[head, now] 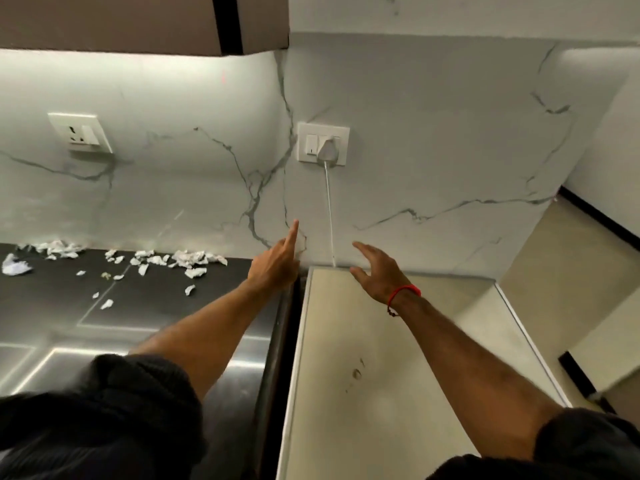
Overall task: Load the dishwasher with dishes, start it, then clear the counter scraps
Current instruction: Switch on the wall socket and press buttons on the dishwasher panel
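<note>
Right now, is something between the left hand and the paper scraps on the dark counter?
Nothing visible. The left hand points toward the wall, and only bare dark counter lies between it and the nearest paper scraps.

Paper scraps crowd counter rear; cord hangs down wall; appliance top seemingly bare.

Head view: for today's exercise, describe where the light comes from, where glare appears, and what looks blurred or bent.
Head view: light falls from beneath the upper cabinet onto the marble wall; bright glare streaks the steel counter; the dark sleeves nearest the lens are blurred; wide-angle distortion tilts the left socket and bends straight edges.
</note>
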Tool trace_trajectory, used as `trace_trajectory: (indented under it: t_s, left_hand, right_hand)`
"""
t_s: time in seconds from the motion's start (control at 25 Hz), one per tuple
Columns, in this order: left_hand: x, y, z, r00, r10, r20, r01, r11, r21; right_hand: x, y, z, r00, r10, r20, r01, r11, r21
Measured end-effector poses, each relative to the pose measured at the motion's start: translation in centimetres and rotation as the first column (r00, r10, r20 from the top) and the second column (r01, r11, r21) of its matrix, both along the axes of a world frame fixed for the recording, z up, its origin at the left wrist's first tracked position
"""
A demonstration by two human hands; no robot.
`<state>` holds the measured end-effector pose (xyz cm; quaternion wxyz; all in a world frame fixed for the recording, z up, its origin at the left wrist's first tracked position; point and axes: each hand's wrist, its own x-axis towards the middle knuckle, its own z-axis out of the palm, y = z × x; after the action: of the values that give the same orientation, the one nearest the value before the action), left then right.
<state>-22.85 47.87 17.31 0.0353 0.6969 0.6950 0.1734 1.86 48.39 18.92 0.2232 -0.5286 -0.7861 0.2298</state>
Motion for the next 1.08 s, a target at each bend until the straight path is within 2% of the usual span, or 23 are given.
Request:
trace_trajectory:
  t_s: [0.12,0.24,0.4,0.52,0.64,0.88,0.92,1.08]
  left_hand:
    - [-2.7,6.7,4.1,1.0,0.006,-0.021,-0.004,0.997,0.072]
    - [-3.8,12.3,7.4,0.99,-0.013,-0.137,0.029,0.993,0.118]
    - [-4.5,16.7,7.6,0.956,0.001,-0.292,0.041,0.989,0.14]
    - [-4.9,16.9,6.7,0.878,0.08,-0.473,0.011,0.982,0.186]
    - [-3.9,16.7,8.0,0.788,0.067,-0.611,0.039,0.987,0.158]
    - [-2.6,15.7,9.0,0.769,0.044,-0.638,0.04,0.992,0.117]
    - [-2.0,15.5,9.4,0.789,0.042,-0.613,0.04,0.992,0.12]
    - [-0.6,13.4,9.7,0.945,0.005,-0.326,0.052,0.985,0.166]
  right_hand:
    - [-3.8,4.3,2.8,0.999,-0.033,-0.001,0.033,0.997,0.073]
    - [-6.7,8.0,5.1,0.997,-0.074,0.002,0.073,0.988,0.138]
    - [-9.0,11.1,6.4,0.994,-0.109,0.023,0.103,0.978,0.183]
    - [-9.5,11.8,5.7,0.99,-0.128,0.05,0.118,0.977,0.175]
    - [-10.2,11.0,4.6,0.988,-0.149,0.031,0.143,0.977,0.155]
    - [-9.8,8.6,5.5,0.994,-0.106,0.009,0.103,0.981,0.167]
    - [-9.6,8.5,6.2,0.993,-0.113,-0.014,0.114,0.975,0.188]
    - [-9.1,7.5,8.1,0.989,-0.114,-0.091,0.133,0.961,0.242]
